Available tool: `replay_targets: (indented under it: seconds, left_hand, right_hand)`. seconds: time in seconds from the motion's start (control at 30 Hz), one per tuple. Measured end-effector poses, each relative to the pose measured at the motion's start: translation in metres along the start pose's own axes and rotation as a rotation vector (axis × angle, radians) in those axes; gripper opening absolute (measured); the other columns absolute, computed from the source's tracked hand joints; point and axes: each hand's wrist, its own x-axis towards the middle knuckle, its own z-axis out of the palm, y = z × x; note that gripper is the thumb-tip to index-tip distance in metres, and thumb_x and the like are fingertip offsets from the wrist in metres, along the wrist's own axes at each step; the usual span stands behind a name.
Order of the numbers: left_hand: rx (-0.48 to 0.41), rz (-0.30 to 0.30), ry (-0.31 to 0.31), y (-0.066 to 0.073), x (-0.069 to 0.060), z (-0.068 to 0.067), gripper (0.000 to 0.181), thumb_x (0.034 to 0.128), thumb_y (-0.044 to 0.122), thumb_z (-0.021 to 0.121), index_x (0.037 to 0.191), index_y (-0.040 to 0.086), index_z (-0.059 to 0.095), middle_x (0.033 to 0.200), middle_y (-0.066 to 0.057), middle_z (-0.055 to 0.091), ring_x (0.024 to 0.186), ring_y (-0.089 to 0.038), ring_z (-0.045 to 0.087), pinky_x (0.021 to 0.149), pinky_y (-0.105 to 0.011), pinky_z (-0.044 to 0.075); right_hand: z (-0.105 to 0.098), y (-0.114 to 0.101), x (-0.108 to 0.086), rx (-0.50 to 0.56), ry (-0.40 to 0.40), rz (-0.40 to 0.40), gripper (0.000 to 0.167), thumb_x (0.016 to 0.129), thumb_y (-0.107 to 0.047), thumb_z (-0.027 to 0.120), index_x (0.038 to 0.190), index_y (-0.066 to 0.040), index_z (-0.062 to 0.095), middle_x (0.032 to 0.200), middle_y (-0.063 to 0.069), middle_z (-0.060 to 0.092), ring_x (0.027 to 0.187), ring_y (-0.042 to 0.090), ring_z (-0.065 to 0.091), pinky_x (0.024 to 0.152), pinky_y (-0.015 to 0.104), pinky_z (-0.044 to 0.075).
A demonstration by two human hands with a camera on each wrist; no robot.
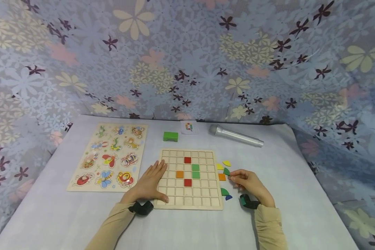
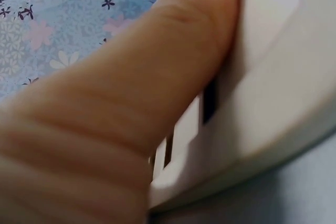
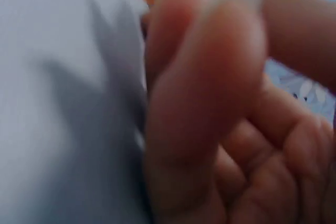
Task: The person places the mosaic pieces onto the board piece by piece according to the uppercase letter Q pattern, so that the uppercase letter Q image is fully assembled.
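In the lower centre of the head view, the left hand [image 1: 147,183] rests with fingers spread on the left edge of the grid board [image 1: 187,200]; just right of it, the right hand [image 1: 249,182] pinches a green piece [image 1: 226,171], apparently by its edge.

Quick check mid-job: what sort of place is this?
Probably an indoor tabletop play area, perhaps set up for filming: a pale-covered table with flowered cloth hung behind it, holding a wooden grid board with coloured squares and a bug-picture puzzle.
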Motion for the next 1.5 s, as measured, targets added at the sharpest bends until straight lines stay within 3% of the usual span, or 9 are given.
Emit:
replay_targets:
  seconds: [0.13, 0.4, 0.53, 0.67, 0.77, 0.87, 1.13, 1.3, 1.5]
  left_hand:
    - [-0.005, -0.001, 0.003, 0.0, 0.0, 0.0, 0.127, 0.0627, 0.051, 0.084, 0.152, -0.007, 0.015, 0.161, -0.025, 0.007, 0.149, -0.044, 0.004, 0.121, -0.058, 0.01]
    - [0.011, -0.001, 0.015, -0.002, 0.0, 0.001, 0.128, 0.0619, 0.051, 0.085, 0.152, -0.007, 0.015, 0.161, -0.025, 0.007, 0.149, -0.044, 0.004, 0.121, -0.058, 0.01]
    - [0.003, -0.004, 0.008, -0.003, 0.0, 0.0, 0.128, 0.0622, 0.052, 0.085, 0.152, -0.007, 0.015, 0.161, -0.025, 0.006, 0.149, -0.044, 0.003, 0.121, -0.057, 0.009]
    - [-0.008, -0.007, 0.002, -0.003, 0.0, -0.001, 0.128, 0.0622, 0.052, 0.084, 0.152, -0.007, 0.014, 0.161, -0.025, 0.006, 0.149, -0.044, 0.002, 0.121, -0.058, 0.008]
    - [0.0, -0.008, 0.002, -0.003, 0.0, -0.001, 0.128, 0.0624, 0.052, 0.084, 0.152, -0.007, 0.014, 0.161, -0.025, 0.005, 0.149, -0.044, 0.002, 0.121, -0.057, 0.008]
    - [0.007, -0.009, 0.003, -0.004, 0.001, -0.002, 0.128, 0.0628, 0.051, 0.084, 0.152, -0.007, 0.014, 0.161, -0.025, 0.005, 0.149, -0.043, 0.002, 0.121, -0.057, 0.008]
    - [0.005, -0.005, 0.001, -0.003, 0.0, -0.002, 0.128, 0.0624, 0.051, 0.085, 0.152, -0.007, 0.014, 0.161, -0.025, 0.006, 0.149, -0.044, 0.003, 0.121, -0.058, 0.009]
    - [0.015, 0.0, 0.009, -0.003, 0.002, 0.0, 0.128, 0.0619, 0.05, 0.085, 0.152, -0.007, 0.015, 0.161, -0.025, 0.008, 0.149, -0.044, 0.004, 0.121, -0.057, 0.009]
    - [0.02, -0.006, 0.003, -0.002, 0.002, 0.001, 0.128, 0.0619, 0.052, 0.085, 0.152, -0.006, 0.014, 0.161, -0.024, 0.007, 0.15, -0.043, 0.004, 0.122, -0.056, 0.01]
  right_hand:
    - [0.008, 0.001, 0.006, -0.014, 0.009, -0.038, 0.041, 0.091, -0.017, 0.066, 0.128, 0.001, 0.058, 0.124, 0.022, 0.063, 0.072, 0.01, 0.061, 0.054, 0.024, 0.05]
    - [0.023, -0.005, 0.014, -0.126, 0.076, -0.053, 0.037, 0.084, -0.01, 0.072, 0.12, -0.009, 0.065, 0.12, 0.014, 0.067, 0.054, 0.009, 0.043, 0.047, 0.02, 0.039]
    - [0.027, -0.008, 0.016, -0.176, 0.094, -0.046, 0.031, 0.083, -0.007, 0.071, 0.114, -0.01, 0.067, 0.119, 0.015, 0.066, 0.058, 0.012, 0.041, 0.049, 0.021, 0.035]
    - [0.027, -0.01, 0.02, -0.208, 0.098, -0.039, 0.021, 0.086, -0.011, 0.07, 0.106, -0.007, 0.068, 0.112, 0.014, 0.067, 0.069, 0.011, 0.049, 0.056, 0.021, 0.041]
    - [0.026, -0.011, 0.025, -0.131, 0.098, -0.015, 0.021, 0.09, -0.013, 0.067, 0.108, -0.003, 0.066, 0.102, 0.013, 0.066, 0.063, 0.01, 0.053, 0.054, 0.021, 0.046]
    - [0.025, -0.014, 0.032, 0.012, 0.126, 0.035, 0.028, 0.092, -0.014, 0.065, 0.116, 0.0, 0.062, 0.096, 0.008, 0.065, 0.053, 0.008, 0.049, 0.048, 0.021, 0.046]
    - [0.043, -0.043, 0.052, 0.244, 0.185, 0.057, 0.031, 0.095, -0.015, 0.062, 0.123, -0.001, 0.059, 0.09, -0.004, 0.065, 0.056, 0.004, 0.048, 0.054, 0.017, 0.045]
    - [0.071, -0.066, 0.061, 0.305, 0.139, 0.012, 0.028, 0.095, -0.01, 0.06, 0.12, 0.001, 0.06, 0.089, -0.001, 0.066, 0.055, 0.006, 0.047, 0.052, 0.016, 0.044]
    - [0.103, -0.086, 0.062, 0.277, 0.084, -0.027, 0.024, 0.093, -0.007, 0.062, 0.116, 0.001, 0.063, 0.091, 0.008, 0.068, 0.055, 0.01, 0.05, 0.053, 0.019, 0.046]
